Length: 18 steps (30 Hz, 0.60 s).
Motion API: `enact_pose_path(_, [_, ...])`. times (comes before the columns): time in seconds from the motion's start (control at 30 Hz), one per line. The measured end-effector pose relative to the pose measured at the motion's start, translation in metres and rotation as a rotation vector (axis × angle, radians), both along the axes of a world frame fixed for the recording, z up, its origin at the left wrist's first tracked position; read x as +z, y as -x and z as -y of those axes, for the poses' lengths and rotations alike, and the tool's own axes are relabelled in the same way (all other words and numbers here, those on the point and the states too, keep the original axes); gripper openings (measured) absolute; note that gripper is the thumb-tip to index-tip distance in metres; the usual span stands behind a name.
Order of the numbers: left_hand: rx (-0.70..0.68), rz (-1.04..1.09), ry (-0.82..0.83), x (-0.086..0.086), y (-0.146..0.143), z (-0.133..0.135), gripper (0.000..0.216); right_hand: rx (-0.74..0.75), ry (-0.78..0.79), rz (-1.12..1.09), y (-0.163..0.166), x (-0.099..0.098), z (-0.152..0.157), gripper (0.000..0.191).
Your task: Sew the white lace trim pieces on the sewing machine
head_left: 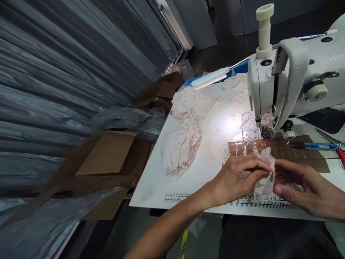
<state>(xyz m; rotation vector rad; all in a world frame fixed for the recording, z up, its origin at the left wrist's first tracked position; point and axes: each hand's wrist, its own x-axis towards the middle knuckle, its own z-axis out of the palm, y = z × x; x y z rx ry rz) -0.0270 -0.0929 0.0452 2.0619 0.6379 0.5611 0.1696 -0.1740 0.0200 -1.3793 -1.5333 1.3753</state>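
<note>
My left hand (237, 178) and my right hand (304, 187) meet near the front edge of the white table (161, 172). Both pinch one small piece of white lace (265, 174), which hangs between the fingertips above the printed ruler (215, 199). Behind the hands stands a white sewing machine (293, 75), with a brown taped patch (280, 149) on the table under its needle. Stacks of lace pieces (180, 147) lie to the left of my left hand.
More lace heaps (195, 102) lie farther back. Blue thread snips (319, 146) and red-handled scissors (340, 153) rest at the right. Cardboard boxes (107, 158) and plastic wrap sit left of the table beside a dark corrugated wall.
</note>
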Motion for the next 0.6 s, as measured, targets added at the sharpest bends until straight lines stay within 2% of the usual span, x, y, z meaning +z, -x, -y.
enact_pose_path(0.1, [0.003, 0.022, 0.078, 0.012, 0.006, 0.001, 0.017, 0.084, 0.025, -0.085, 0.010, 0.002, -0.003, 0.043])
enact_pose_path(0.2, [0.099, 0.027, 0.056, 0.018, 0.015, -0.014, 0.018, 0.121, 0.077, -0.085, 0.011, 0.000, -0.016, 0.030])
enact_pose_path(0.27, [0.184, -0.011, -0.077, 0.019, 0.020, -0.031, 0.020, 0.118, 0.100, -0.030, 0.007, -0.003, -0.031, 0.030])
enact_pose_path(0.37, [0.224, -0.210, -0.456, 0.013, 0.022, -0.058, 0.019, 0.011, 0.111, 0.113, -0.001, -0.009, -0.058, 0.026])
enact_pose_path(0.43, [0.231, -0.354, -0.667, 0.003, 0.019, -0.073, 0.022, -0.073, 0.185, 0.086, -0.003, -0.013, -0.071, 0.026])
enact_pose_path(0.5, [0.158, -0.394, -0.779, -0.008, 0.015, -0.081, 0.020, -0.124, 0.238, 0.003, -0.003, -0.017, -0.075, 0.028])
enact_pose_path(0.6, [-0.041, -0.282, -0.825, -0.021, 0.009, -0.080, 0.020, -0.140, 0.234, 0.020, 0.001, -0.020, -0.071, 0.037])
